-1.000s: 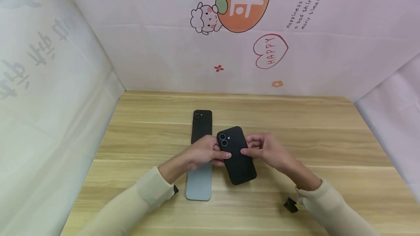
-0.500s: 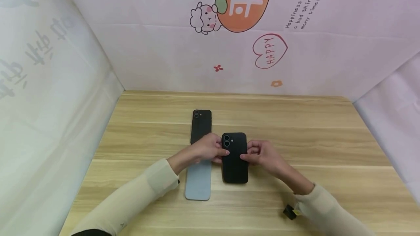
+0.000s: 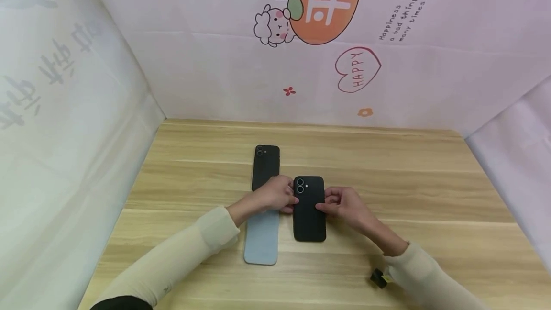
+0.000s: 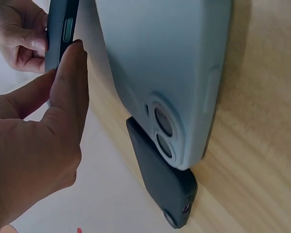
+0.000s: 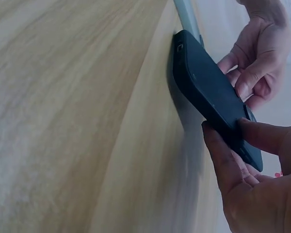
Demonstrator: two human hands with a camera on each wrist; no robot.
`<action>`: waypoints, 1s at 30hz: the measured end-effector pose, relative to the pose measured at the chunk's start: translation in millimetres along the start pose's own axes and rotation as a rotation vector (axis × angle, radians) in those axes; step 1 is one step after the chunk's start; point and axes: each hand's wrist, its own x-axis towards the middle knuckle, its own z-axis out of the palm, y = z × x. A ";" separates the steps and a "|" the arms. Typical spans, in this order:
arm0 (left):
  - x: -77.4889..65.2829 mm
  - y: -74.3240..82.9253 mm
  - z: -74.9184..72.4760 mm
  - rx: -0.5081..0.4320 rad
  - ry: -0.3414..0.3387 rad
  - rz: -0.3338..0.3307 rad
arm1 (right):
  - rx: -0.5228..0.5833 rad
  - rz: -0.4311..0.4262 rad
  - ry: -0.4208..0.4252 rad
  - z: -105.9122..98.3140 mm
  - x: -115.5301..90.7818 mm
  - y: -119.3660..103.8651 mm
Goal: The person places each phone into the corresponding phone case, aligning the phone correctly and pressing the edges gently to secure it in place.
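Note:
A phone in a black case (image 3: 309,219), its two-lens back facing up, is held between both hands. My left hand (image 3: 276,194) pinches its left edge, thumb on the back. Opposite, my right hand (image 3: 347,205) pinches the right edge between thumb and fingers. The right wrist view shows the held phone (image 5: 211,85) slightly above the wood, with a shadow beneath. A light blue phone (image 3: 261,243) lies under my left wrist, partly hidden; its two lenses show in the left wrist view. Beyond it lies another black phone (image 3: 265,167), lenses at the far end.
All of this is on a wood-grain table (image 3: 409,171). White printed cloth (image 3: 215,71) stands behind the table and along both sides. A small black object (image 3: 379,278) sits at the right sleeve cuff.
Both hands turned the held black phone from a slant to nearly straight and brought it slightly nearer. In the last half second it has hardly moved. The other two phones stayed put.

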 end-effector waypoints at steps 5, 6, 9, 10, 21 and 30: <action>1.0 1.6 0.4 0.076 0.034 0.030 | -0.042 0.003 0.040 3.2 1.2 3.0; 1.4 1.7 0.6 0.101 0.038 0.034 | -0.056 0.002 0.048 3.9 1.4 3.5; 1.8 2.1 1.4 0.176 0.050 0.043 | -0.128 -0.011 0.069 5.0 2.2 4.5; 1.8 2.3 1.7 0.199 0.055 0.046 | -0.159 -0.018 0.076 5.0 2.6 5.0; 5.0 2.7 5.3 0.375 0.091 0.027 | -0.342 -0.080 0.126 4.1 7.0 8.7; 6.2 2.5 7.1 0.451 0.082 0.003 | -0.394 -0.098 0.147 6.4 7.4 7.5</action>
